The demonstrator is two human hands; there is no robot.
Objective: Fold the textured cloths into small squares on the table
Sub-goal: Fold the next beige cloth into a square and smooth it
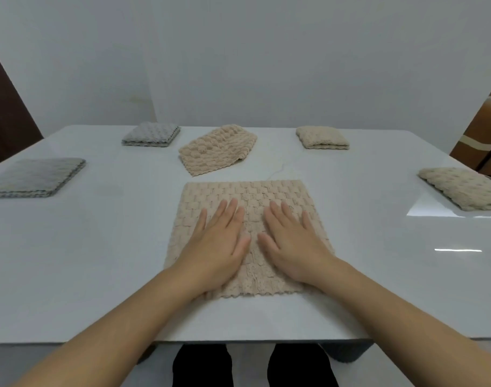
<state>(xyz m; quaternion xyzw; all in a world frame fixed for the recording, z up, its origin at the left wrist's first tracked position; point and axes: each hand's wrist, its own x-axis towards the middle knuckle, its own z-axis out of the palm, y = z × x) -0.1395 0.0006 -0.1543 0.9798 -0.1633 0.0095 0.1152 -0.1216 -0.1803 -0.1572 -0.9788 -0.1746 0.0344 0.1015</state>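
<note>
Beige textured cloth (247,196) spread flat at the front middle of the white bench (99,261), close to its near edge. Pressed from above by the left hand (219,241) and the right hand (292,241), side by side, palms down, thumbs nearly touching; grip of each wide, fingers straight, holding nothing. Just beyond and apart from it, a loose beige cloth (217,149), rumpled and partly doubled over. Folded already: far grey square (151,134) and near grey square (34,177) off to the left, far beige square (322,137) and near beige square (462,188) off to the right, all well apart. Behind, a plain pale wall (238,65).
</note>
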